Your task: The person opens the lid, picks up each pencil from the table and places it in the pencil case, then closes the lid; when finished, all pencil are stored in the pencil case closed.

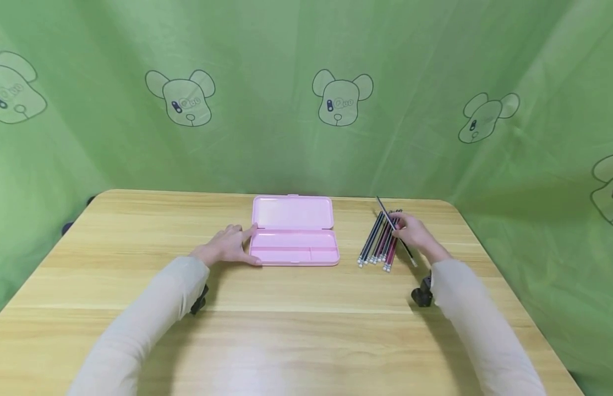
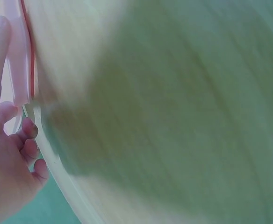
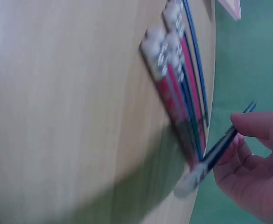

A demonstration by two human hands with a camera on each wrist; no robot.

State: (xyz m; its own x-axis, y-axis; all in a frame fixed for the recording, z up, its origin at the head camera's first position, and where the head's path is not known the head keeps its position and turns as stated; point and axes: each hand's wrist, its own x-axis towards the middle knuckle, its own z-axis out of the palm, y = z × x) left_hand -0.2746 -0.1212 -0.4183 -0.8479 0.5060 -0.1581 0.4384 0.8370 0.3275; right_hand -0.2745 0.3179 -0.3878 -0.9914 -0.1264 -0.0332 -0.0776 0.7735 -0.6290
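Hands at an open case and a pencil row

Nearest, 2 sleeves cross the table (image 1: 296, 330). The left hand (image 1: 227, 247), fingers relaxed, rests against the left end of the open pink case (image 1: 294, 234). The right hand (image 1: 415, 234) pinches 1 pencil (image 1: 388, 217), raised at a slant over the row of pencils (image 1: 378, 245) right of the case. Green cloth (image 1: 306, 82) stands behind.

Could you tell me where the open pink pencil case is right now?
In the head view, the pink pencil case lies mid-table toward the back, the left hand touching its left end.
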